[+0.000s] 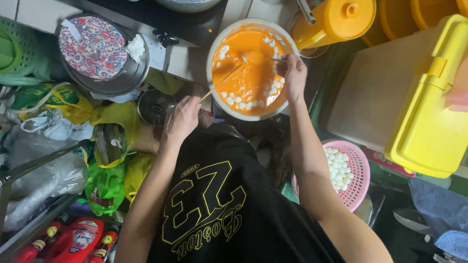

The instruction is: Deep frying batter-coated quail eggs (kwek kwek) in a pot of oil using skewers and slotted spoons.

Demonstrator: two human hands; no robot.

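From the head camera, looking straight down, a white bowl [211, 70] of orange batter [253, 89] dotted with small white eggs [232, 100] sits at the far centre of a crowded counter. The left hand [180, 119] is closed around a thin wooden stick [219, 85] whose tip reaches into the batter from the bowl's left rim. The right hand [295, 77] hovers over the bowl's right side, fingers pinched on a slim utensil [273, 59] lying in the mix. A pink basket [355, 168] holding more white eggs stands near right, a yellow box [430, 114] beyond it, and an orange jug [339, 16] at the far right of the bowl.
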